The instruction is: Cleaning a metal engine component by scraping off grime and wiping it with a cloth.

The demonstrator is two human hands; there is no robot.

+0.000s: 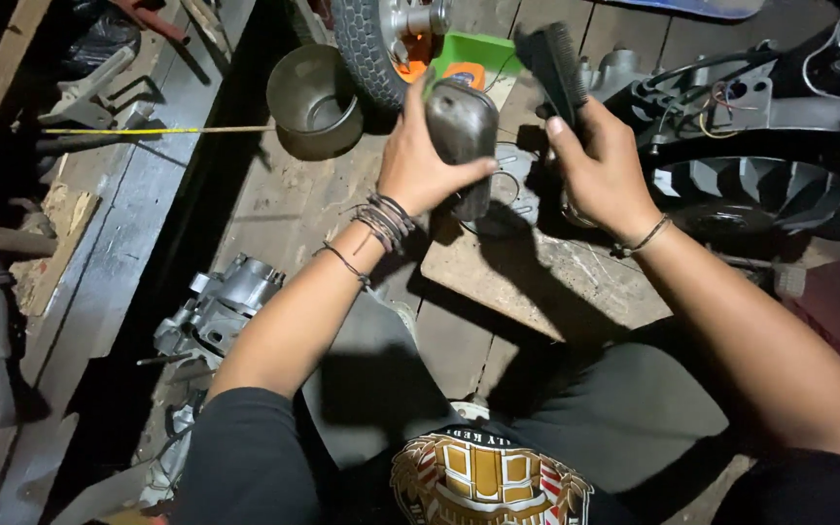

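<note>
Rounded metal cover [461,126] in left hand [420,165], bristly brush [554,63] in right hand [600,175].

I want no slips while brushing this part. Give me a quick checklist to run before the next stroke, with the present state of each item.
1. Left hand grips the dark metal cover: ok.
2. Right hand holds the black brush: ok.
3. Brush bristles touching the cover: cannot tell.
4. Metal bowl apart from both hands: ok.
5. Cover held above the wooden board: ok.
6. Cover clean: cannot tell.
</note>
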